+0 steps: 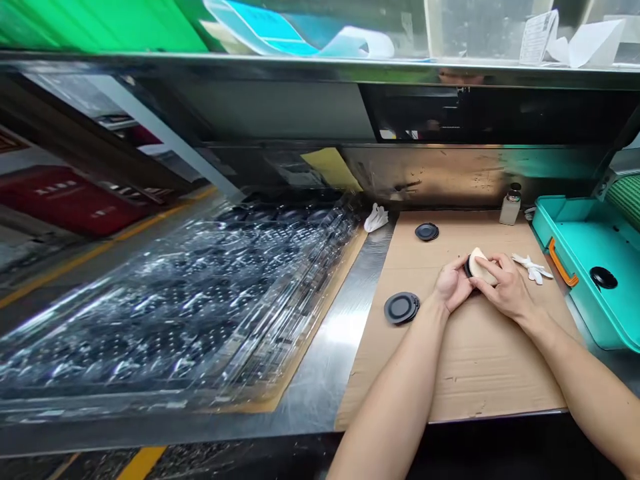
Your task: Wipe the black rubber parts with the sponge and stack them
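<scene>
Pad [481, 268] met disc [468, 268] between your hands

Your right hand [506, 288] pinched the pale pad, fingers bent over it, and held it against the black disc. Your left hand [453, 288] gripped that disc, palm turned up, thumb and fingers around its edge; the pad and your fingers hid most of its face. Both hands met above the cardboard [495, 373].

From your hands, with twelve straight ahead, a small pile [427, 231] of black discs lay at ten o'clock and a larger pile [400, 308] at eight, both on the cardboard. White scraps [534, 269] lay just beside your right hand at three, and a bottle [509, 209] stood upright at one. Farther out at three sat the teal bin [597, 323], a black round piece [603, 277] inside. A white wad [376, 218] lay at ten, beyond the cardboard; the clear tray [280, 347] spread across nine, well apart from you.
</scene>
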`<action>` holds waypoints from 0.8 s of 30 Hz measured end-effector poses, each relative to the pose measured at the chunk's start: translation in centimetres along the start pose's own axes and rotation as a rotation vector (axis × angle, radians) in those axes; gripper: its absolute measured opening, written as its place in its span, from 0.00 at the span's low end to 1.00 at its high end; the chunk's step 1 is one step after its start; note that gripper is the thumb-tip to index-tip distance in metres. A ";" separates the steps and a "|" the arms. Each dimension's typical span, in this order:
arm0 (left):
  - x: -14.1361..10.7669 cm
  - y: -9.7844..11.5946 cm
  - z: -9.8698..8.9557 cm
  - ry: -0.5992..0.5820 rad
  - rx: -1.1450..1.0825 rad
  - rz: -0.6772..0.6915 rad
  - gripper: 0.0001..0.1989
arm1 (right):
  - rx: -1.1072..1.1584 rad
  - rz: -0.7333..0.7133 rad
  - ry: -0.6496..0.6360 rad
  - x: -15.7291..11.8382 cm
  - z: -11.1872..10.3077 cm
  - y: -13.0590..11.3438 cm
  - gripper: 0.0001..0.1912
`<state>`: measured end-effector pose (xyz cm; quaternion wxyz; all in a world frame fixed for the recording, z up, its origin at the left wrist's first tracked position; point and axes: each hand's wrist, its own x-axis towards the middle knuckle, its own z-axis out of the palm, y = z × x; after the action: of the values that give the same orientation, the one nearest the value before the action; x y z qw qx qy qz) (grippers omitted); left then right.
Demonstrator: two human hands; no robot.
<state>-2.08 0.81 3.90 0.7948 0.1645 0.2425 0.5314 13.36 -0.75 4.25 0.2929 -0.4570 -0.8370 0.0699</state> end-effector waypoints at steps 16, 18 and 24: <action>0.8 -1.1 -0.4 0.027 -0.024 0.054 0.17 | -0.159 0.155 0.053 0.3 1.9 -0.7 0.25; 1.0 -1.3 -0.5 0.029 -0.034 0.064 0.17 | -0.107 0.085 0.087 0.2 2.3 -0.2 0.23; 1.0 -1.7 -0.6 0.028 -0.037 0.057 0.17 | 0.054 0.141 0.315 1.2 2.0 2.0 0.27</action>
<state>-0.77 1.11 2.32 0.7788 0.1492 0.2391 0.5604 13.21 1.73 2.34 0.4268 -0.5119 -0.7444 0.0401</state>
